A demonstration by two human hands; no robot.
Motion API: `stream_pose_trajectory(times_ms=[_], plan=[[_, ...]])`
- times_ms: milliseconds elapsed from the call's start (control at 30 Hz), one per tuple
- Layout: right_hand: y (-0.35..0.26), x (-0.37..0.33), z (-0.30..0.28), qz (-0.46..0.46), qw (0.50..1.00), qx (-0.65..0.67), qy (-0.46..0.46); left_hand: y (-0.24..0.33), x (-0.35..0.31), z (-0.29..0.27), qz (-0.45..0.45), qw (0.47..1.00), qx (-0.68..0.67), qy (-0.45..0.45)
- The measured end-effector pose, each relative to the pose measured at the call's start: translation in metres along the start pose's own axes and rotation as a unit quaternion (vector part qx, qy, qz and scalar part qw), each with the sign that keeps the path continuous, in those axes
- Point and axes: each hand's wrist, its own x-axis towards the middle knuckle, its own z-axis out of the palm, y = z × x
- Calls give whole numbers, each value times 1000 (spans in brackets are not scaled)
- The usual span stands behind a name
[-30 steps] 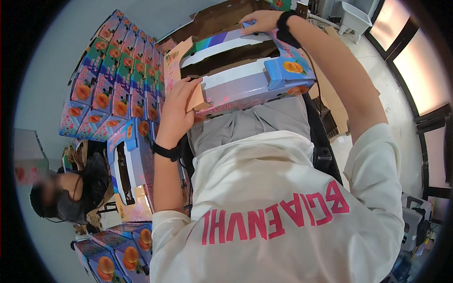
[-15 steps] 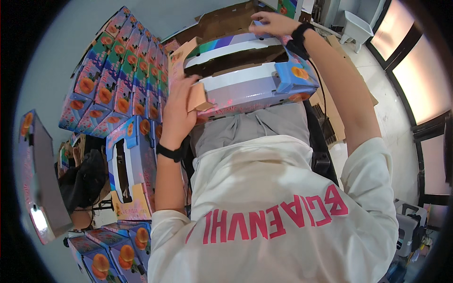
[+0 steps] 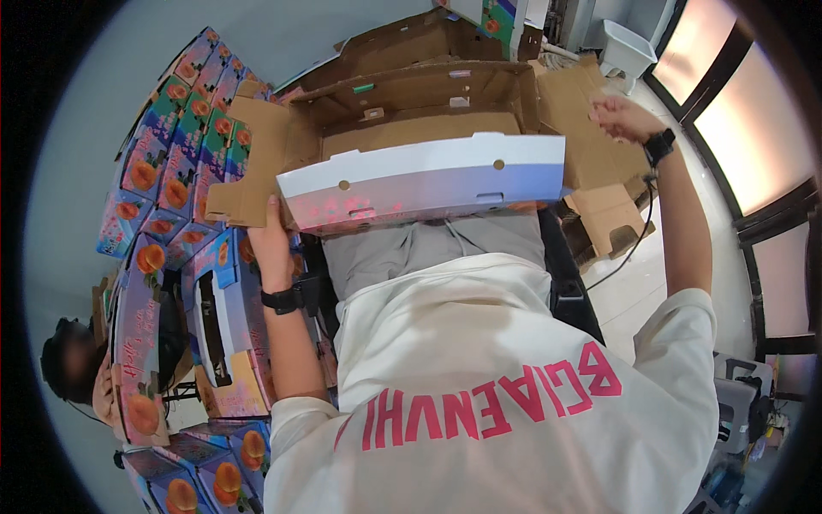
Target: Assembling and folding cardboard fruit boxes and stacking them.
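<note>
In front of my lap lies a cardboard box (image 3: pixel 419 182), white and lilac outside with pink blossom print and brown inside. Its top is uncovered, and I see into its bare brown inside. The left end flap (image 3: pixel 257 154) is folded outward. My left hand (image 3: pixel 271 253) grips the lower edge of that flap, thumb in front and the other fingers hidden behind it. The right end flap (image 3: pixel 578 128) also spreads outward. Just beyond it my right hand (image 3: pixel 629 120) is raised, its fingers loosely bent and slightly blurred, with nothing visible in them.
Stacked fruit-print boxes (image 3: pixel 171 163) stand on the left. Nearer, a made-up box (image 3: pixel 227 317) has a slot in its top. A co-worker in a black cap (image 3: pixel 73 360) is behind an upright box (image 3: pixel 141 343). Flat brown cardboard (image 3: pixel 599 227) lies right; a white basin (image 3: pixel 629 47) stands beyond.
The box's top panels and end flaps, closed inward before, are now spread open. My right hand has moved right and nearer; my left hand has moved left and down. The co-worker's box has turned.
</note>
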Motion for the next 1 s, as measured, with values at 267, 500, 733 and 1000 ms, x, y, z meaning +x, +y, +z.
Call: stream_pose_trajectory(times_ms=[267,500,733,1000], plan=[[39,-33,6,-17,991,126,-40,-31,32,-12,63,997,8,-32],[31,-22,15,-4,985,173,-15,-38,72,20,-37,988,-130,73],[9,-25,13,-90,993,71,8,27,68,6,184,968,153,-82],[67,-39,27,35,965,259,15,-28,70,12,-199,970,-136,30]])
